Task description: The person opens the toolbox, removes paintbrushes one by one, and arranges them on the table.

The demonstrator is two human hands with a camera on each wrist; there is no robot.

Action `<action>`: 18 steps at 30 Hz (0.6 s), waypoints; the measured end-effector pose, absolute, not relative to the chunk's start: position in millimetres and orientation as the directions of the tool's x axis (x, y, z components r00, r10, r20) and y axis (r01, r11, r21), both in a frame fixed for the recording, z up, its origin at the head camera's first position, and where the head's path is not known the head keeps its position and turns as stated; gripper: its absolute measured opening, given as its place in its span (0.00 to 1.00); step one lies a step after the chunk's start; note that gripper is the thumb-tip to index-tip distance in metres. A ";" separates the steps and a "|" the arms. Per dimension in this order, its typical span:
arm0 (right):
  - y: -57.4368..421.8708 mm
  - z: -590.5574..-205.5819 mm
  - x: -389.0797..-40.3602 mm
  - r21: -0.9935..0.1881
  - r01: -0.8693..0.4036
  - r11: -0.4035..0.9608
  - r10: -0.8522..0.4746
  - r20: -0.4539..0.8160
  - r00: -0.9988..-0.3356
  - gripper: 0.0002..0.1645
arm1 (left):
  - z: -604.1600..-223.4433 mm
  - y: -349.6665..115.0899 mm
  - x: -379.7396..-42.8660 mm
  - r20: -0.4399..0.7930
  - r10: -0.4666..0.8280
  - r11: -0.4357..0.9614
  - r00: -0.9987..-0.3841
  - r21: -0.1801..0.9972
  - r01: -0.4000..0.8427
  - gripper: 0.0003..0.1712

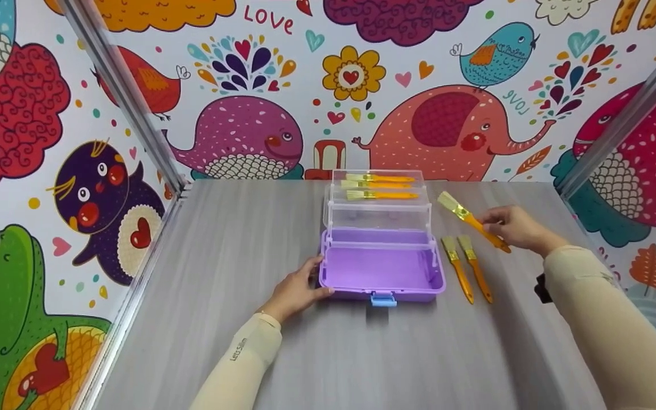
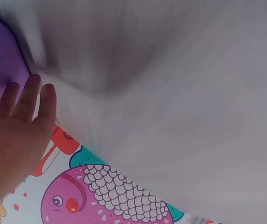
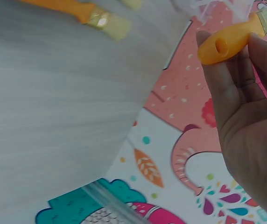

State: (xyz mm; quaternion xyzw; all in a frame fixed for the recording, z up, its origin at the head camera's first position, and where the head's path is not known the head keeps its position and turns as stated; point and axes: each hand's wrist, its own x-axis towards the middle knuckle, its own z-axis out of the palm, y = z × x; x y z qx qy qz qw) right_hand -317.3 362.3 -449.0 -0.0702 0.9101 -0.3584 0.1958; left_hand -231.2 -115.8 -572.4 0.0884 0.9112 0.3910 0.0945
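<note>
My right hand (image 1: 517,229) pinches the orange handle of a paintbrush (image 1: 470,219) by thumb and fingers, above the table right of the box. Its pale bristles point back and left; the right wrist view shows the handle's hanging hole. At the left front corner of a purple toolbox (image 1: 382,269), my left hand (image 1: 294,291) touches the side with fairly straight fingers, seen also in the left wrist view. The toolbox is open, with clear trays (image 1: 374,216) raised at its back. Several paintbrushes (image 1: 390,195) lie in the rearmost tray. Two more paintbrushes (image 1: 459,273) lie on the table beside the toolbox.
A blue latch (image 1: 384,299) hangs at the toolbox front. The wood-grain table (image 1: 220,239) is bounded by cartoon-printed panels (image 1: 237,131) at the back and both sides, with metal posts (image 1: 128,97) at the corners.
</note>
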 end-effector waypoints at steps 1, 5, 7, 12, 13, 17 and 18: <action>365.9 -451.3 -314.6 -0.685 0.024 0.728 -0.263 -0.311 -0.913 0.20 | -572.6 -115.9 -231.5 -0.101 0.236 0.678 -0.966 0.730 0.089 0.49; 379.1 -462.2 -305.2 -0.702 0.067 0.709 -0.243 -0.333 -0.911 0.21 | -573.3 -116.2 -231.5 -0.087 0.240 0.674 -0.967 0.732 0.102 0.49; 385.2 -468.7 -301.1 -0.706 0.080 0.704 -0.235 -0.337 -0.912 0.20 | -573.4 -116.1 -231.2 -0.080 0.243 0.669 -0.967 0.736 0.108 0.49; 400.1 -488.7 -291.7 -0.701 0.123 0.702 -0.193 -0.354 -0.915 0.20 | -574.0 -115.6 -230.8 -0.069 0.250 0.664 -0.966 0.738 0.119 0.48; 402.8 -492.8 -290.1 -0.700 0.135 0.701 -0.183 -0.360 -0.915 0.20 | -574.1 -115.6 -230.7 -0.069 0.251 0.664 -0.966 0.738 0.120 0.48; 412.1 -508.0 -284.6 -0.695 0.190 0.693 -0.147 -0.394 -0.907 0.21 | -574.1 -115.0 -230.8 -0.066 0.255 0.666 -0.965 0.735 0.126 0.47; 414.0 -511.5 -283.1 -0.696 0.206 0.688 -0.138 -0.405 -0.904 0.21 | -574.1 -114.8 -230.8 -0.066 0.256 0.666 -0.964 0.736 0.126 0.47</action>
